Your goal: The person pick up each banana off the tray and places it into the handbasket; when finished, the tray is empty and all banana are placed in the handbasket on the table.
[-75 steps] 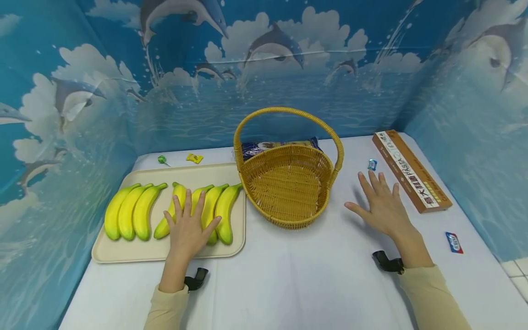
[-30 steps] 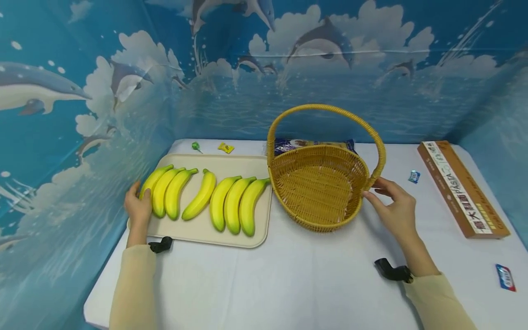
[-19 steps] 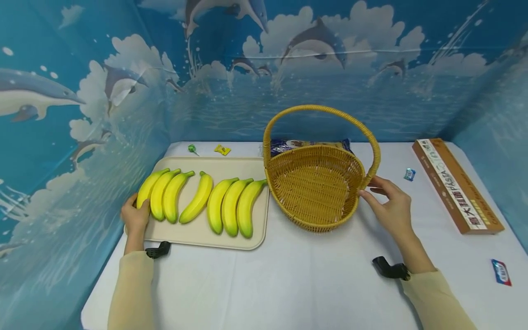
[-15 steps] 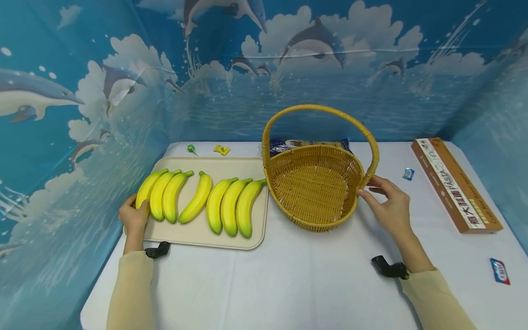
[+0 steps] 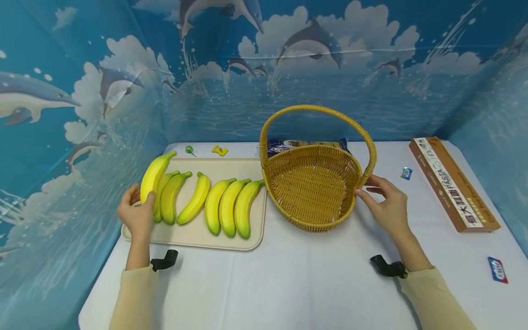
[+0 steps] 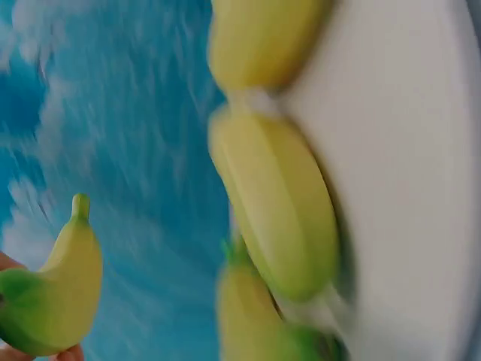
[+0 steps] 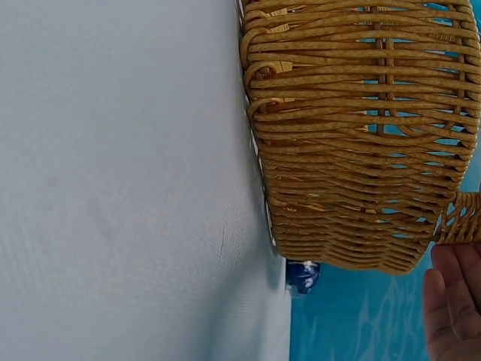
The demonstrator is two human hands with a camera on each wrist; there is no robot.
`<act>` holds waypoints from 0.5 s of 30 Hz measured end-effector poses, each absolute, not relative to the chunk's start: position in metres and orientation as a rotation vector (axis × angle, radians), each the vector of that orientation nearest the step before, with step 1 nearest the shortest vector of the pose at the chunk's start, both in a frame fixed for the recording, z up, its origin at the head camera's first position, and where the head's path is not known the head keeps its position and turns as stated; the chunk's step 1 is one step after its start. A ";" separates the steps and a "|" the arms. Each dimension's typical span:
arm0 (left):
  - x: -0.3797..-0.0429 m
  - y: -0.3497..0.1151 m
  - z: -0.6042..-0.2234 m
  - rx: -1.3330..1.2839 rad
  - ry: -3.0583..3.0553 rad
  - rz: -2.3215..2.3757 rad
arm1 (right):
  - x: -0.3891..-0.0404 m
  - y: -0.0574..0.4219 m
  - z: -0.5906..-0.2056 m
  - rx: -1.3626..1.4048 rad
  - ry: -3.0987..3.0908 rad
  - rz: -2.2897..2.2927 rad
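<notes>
My left hand [image 5: 138, 215] grips a yellow banana [image 5: 154, 176] by its lower part, raised over the left end of the cream tray [image 5: 198, 239]. In the left wrist view this held banana [image 6: 75, 282] shows its stem pointing up, with a few fingers around its lower end. Several other bananas [image 5: 195, 201] lie side by side on the tray. At the right, my right hand [image 5: 389, 208] pinches the rim of the wicker basket [image 5: 311, 192] at the foot of its arched handle. The right wrist view shows the woven side [image 7: 361, 135] and fingers [image 7: 458, 297] beside the handle foot.
Behind the basket lies a dark blue packet [image 5: 282, 146]. A green lollipop [image 5: 189, 149] and a yellow candy [image 5: 220, 150] sit beyond the tray. On the right are a long pasta box [image 5: 455, 185], a small blue candy [image 5: 406, 173] and a red-blue packet [image 5: 497, 269].
From spread above the table, both hands moved outward, the left to the leftmost banana, the right to the basket. The left hand has since lifted that banana; the right stays on the basket.
</notes>
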State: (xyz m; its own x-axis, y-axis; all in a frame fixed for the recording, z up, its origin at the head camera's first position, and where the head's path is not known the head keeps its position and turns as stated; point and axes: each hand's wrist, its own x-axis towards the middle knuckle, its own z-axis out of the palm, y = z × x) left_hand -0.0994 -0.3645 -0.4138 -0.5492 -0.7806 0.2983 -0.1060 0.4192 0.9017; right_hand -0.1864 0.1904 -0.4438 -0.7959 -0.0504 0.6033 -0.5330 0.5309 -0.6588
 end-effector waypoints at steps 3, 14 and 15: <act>-0.101 -0.324 -0.402 0.498 -1.912 -1.216 | -0.186 0.191 -0.444 0.467 -2.256 1.219; -0.133 -0.176 -0.395 -0.134 -2.107 -1.385 | -0.186 0.191 -0.445 0.440 -2.281 1.224; -0.138 -0.166 -0.397 -0.148 -2.130 -1.380 | -0.186 0.191 -0.445 0.443 -2.280 1.225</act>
State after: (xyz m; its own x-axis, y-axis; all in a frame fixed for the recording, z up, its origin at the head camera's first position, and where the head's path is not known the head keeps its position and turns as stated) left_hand -0.1385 -0.1659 -0.3974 -0.8194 -0.2170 0.5305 0.3954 0.4561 0.7973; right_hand -0.1861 0.1907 -0.4451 -0.8165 -0.0438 0.5757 -0.5043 0.5398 -0.6740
